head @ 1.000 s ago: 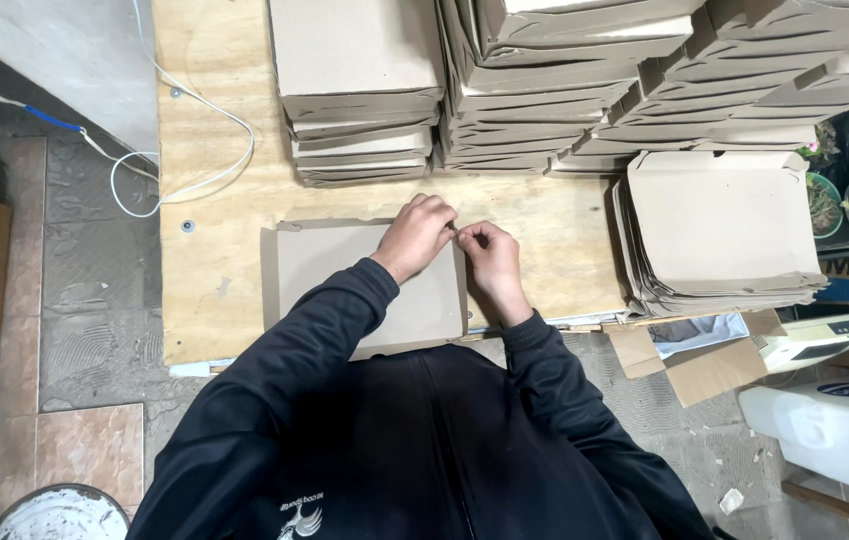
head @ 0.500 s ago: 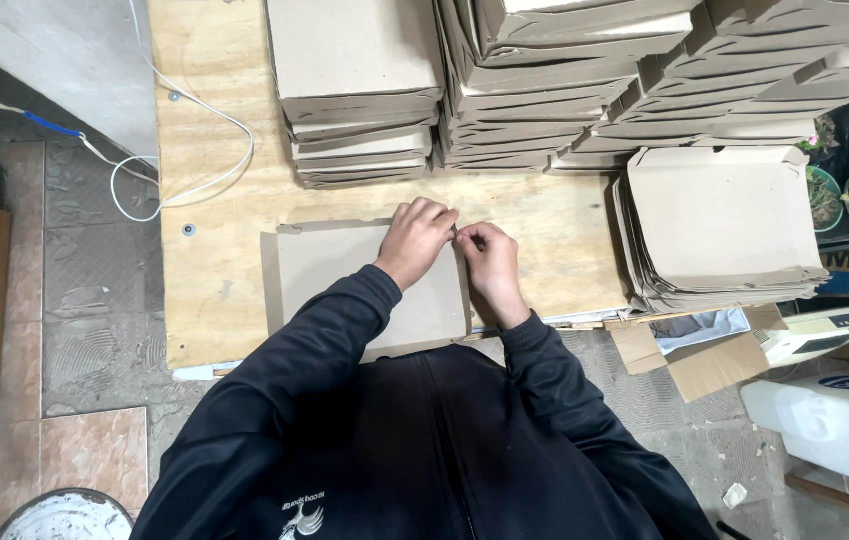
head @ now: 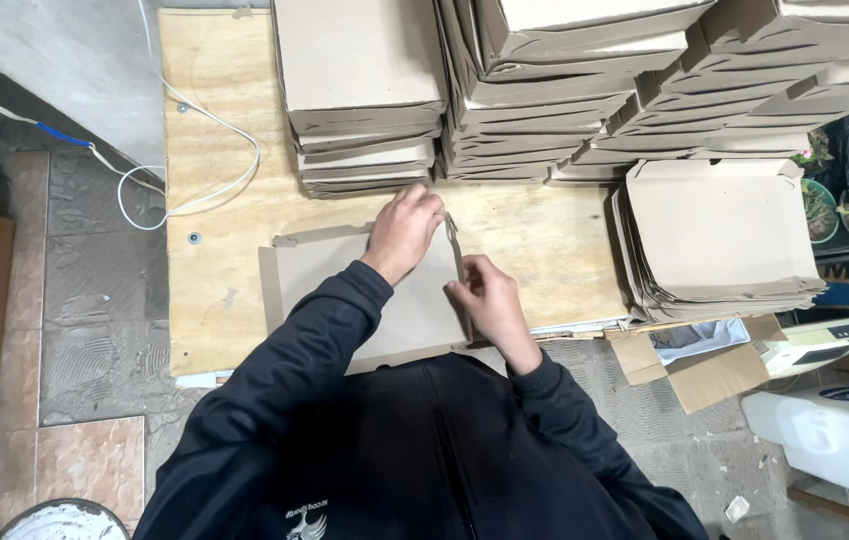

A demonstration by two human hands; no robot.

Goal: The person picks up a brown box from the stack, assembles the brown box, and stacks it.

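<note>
**On plywood bench: both hands on flat cardboard blank**

At frame centre, flat cardboard blank [head: 345,290] lay on plywood bench [head: 225,110], long side running 9 to 3 o'clock, near edge partly hidden by dark sleeves. Left hand [head: 405,232] rested on blank's far right corner, toward 12 o'clock, fingers curled down and pinching the raised side flap [head: 455,245] at its top. Right hand [head: 485,300] sat at 4 o'clock from left hand, just beside it, fingers bent, gripping same flap lower down along blank's right edge. Flap stood tilted up off the bench between both hands. Hands near but not touching each other.

At 12 o'clock from hands, stack of folded boxes [head: 360,90], close to left hand's knuckles. At 1 to 2 o'clock, taller leaning stacks [head: 585,90] of same boxes, spread across top right. At 3 o'clock, pile of flat blanks [head: 715,235] on bench's right end, well apart from hands. At 10 o'clock, white cable [head: 195,150] looped over bench's left part. At 4 o'clock, off the bench, open cardboard carton [head: 705,360] on floor, with white device [head: 810,345] just beside it. At 8 o'clock, rim of round white bucket [head: 65,520], partly cut off by frame edge.
</note>
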